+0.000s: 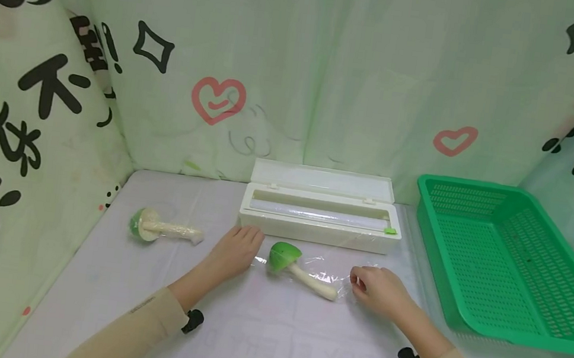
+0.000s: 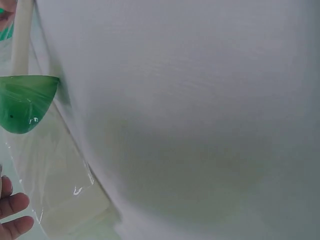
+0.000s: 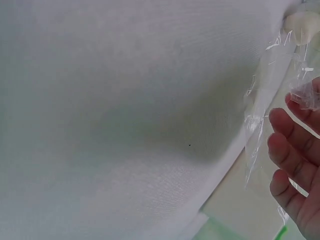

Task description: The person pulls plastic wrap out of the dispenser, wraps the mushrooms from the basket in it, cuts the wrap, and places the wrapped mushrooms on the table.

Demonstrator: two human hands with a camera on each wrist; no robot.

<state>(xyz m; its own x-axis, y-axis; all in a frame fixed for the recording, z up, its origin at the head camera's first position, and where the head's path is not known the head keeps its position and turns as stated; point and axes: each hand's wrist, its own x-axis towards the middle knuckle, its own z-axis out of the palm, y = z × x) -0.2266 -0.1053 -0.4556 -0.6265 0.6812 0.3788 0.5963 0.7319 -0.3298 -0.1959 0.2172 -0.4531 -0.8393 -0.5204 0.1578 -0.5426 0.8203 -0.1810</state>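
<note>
In front of the long white plastic cling-film dispenser box (image 1: 317, 218), whose lid stands open toward the curtain, a toy mushroom with a green cap and a pale cream stem (image 1: 297, 268) lies on its side on a sheet of clear cling film (image 1: 326, 274) spread over the white table (image 1: 267, 344). Its cap points toward the box and its stem slants away from it.

The left hand (image 1: 236, 250) lies flat, fingers stretched out and relaxed, pressing the film's edge just beside the cap and close to the box's front wall; the left wrist view shows its fingertips (image 2: 12, 214) by the film (image 2: 55, 185) and the green cap (image 2: 24, 102) nearby. The right hand (image 1: 377, 288), on the other side of the mushroom from the left and also in front of the box, has its fingers curled, pinching the film's edge near the stem's end; the right wrist view shows crumpled film (image 3: 305, 95) caught at its fingers (image 3: 292, 150).

A second green-capped mushroom, already wrapped in film (image 1: 162, 227), lies well to the left of the box. A green perforated plastic basket (image 1: 510, 260) sits to the box's right.
</note>
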